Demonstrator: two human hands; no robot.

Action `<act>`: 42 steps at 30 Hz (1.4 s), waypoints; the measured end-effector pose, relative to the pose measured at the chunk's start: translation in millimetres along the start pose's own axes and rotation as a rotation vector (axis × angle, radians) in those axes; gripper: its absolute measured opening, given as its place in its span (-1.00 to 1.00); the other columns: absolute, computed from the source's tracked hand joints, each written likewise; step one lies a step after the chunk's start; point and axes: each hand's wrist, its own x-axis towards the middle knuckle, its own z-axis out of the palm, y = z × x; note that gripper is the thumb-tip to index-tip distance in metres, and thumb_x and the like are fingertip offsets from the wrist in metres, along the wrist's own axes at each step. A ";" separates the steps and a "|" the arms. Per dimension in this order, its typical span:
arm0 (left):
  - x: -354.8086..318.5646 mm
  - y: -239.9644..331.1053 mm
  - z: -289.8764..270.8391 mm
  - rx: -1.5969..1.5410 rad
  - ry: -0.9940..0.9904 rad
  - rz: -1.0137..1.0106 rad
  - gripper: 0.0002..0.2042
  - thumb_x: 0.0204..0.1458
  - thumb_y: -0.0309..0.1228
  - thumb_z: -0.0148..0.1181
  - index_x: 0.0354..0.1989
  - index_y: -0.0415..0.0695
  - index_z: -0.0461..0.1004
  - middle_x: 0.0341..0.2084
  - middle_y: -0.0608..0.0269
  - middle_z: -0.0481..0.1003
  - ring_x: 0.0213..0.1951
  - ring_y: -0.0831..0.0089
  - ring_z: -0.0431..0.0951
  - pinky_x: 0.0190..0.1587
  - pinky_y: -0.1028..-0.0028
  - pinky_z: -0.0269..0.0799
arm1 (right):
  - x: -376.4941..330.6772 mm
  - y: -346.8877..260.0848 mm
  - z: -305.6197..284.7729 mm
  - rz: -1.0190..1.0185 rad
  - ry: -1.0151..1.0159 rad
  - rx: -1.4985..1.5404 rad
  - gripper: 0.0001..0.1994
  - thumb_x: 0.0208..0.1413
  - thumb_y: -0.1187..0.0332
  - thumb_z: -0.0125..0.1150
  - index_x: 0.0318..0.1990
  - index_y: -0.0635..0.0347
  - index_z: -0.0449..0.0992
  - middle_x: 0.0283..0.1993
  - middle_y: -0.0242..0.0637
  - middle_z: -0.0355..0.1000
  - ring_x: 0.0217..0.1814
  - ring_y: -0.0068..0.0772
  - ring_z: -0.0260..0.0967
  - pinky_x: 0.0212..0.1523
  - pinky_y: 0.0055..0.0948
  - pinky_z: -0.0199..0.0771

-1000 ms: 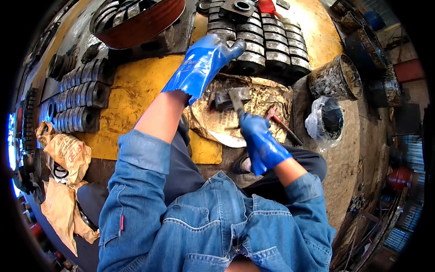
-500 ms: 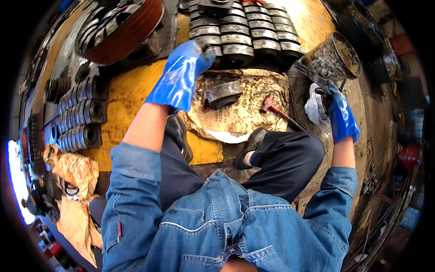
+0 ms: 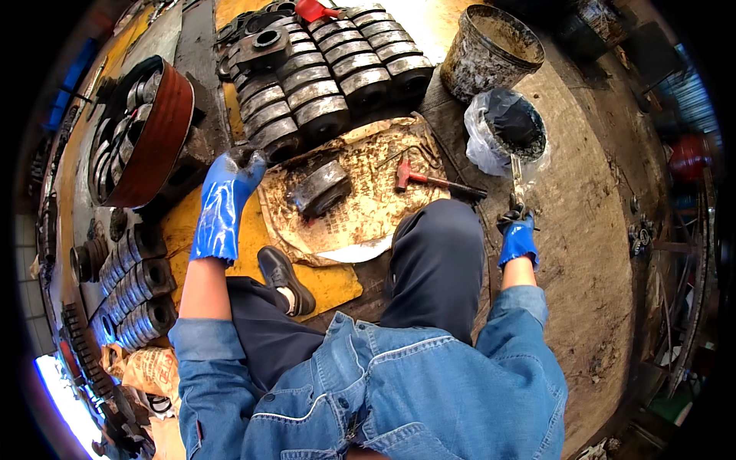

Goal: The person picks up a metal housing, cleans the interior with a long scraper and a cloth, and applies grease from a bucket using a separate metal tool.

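My left hand [image 3: 232, 188], in a long blue glove with blackened fingers, is at the near left corner of the stacked metal rings [image 3: 314, 111]. Its fingers look apart and loosely bent. My right hand [image 3: 518, 230], also blue-gloved, is closed round a flat, narrow, pale stick-like tool [image 3: 517, 178]. The tool's far end reaches the rim of a small pail [image 3: 543, 146] lined with clear plastic and holding something black. Between my hands a thick, dark metal block [image 3: 322, 189] rests on a greasy paper sheet [image 3: 360, 222]. A red-headed hammer [image 3: 404, 176] lies right of it.
A larger, crusted bucket [image 3: 483, 65] stands behind the pail. At the left is a red-brown drum [image 3: 165, 134] full of metal parts, with shorter rows of rings [image 3: 134, 287] nearer me. A red object [image 3: 313, 11] lies on the far stack. My knee [image 3: 441, 253] rises beside the sheet.
My view has swung right, so the stack and sheet appear further left. My right hand has come back nearer me, and the pail and tool now show clearly. My left hand stays by the stack.
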 end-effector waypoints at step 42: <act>-78.3 32.1 262.4 -1.394 -0.014 -1.050 -0.63 0.25 -0.15 0.00 0.11 -0.08 0.41 -0.02 0.06 0.52 0.00 0.25 0.52 -0.04 0.29 0.48 | -90.6 474.2 247.8 -0.121 -1.691 -2.622 -0.73 0.07 0.35 0.21 -0.03 0.02 0.54 -0.17 -0.26 0.55 -0.19 -0.40 0.37 -0.05 -0.40 0.41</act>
